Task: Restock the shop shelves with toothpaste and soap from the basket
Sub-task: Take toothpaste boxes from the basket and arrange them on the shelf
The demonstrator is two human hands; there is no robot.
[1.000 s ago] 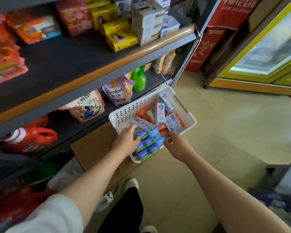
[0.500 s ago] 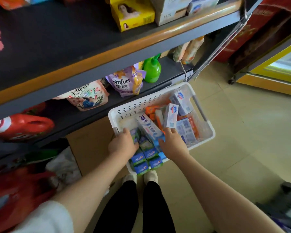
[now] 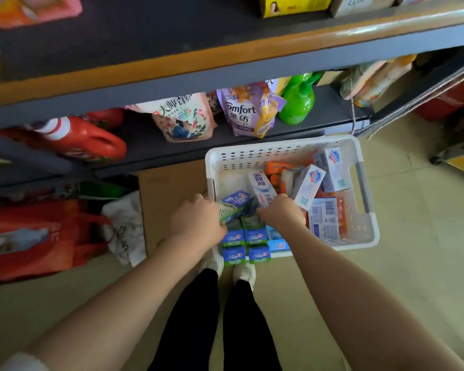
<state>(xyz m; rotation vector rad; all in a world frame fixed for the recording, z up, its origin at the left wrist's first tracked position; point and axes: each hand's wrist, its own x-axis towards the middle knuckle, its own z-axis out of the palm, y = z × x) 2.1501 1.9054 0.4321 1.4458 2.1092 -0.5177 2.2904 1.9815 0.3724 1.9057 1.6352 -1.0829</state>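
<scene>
A white plastic basket (image 3: 279, 152) stands on the floor below the shelves. Inside lie blue-and-green toothpaste boxes (image 3: 245, 236), stacked end-on at its near side, a white toothpaste box (image 3: 260, 187), and white and orange soap boxes (image 3: 323, 218). My left hand (image 3: 196, 222) is closed around a green-and-blue toothpaste box (image 3: 232, 207) at the basket's near left corner. My right hand (image 3: 281, 210) has its fingers curled down on the toothpaste boxes in the middle; what it grips is hidden beneath the knuckles.
The upper shelf (image 3: 172, 44) has a bare dark stretch and yellow boxes (image 3: 292, 5) at the top. The lower shelf holds a red detergent jug (image 3: 78, 139), refill pouches (image 3: 241, 111) and a green bottle (image 3: 298, 101). A cardboard box (image 3: 169, 204) and red bag (image 3: 38, 236) sit left.
The view tilted further down over the basket. Both hands pushed deeper into the toothpaste boxes, and the left hand has closed on a green-and-blue box and tilted it up.
</scene>
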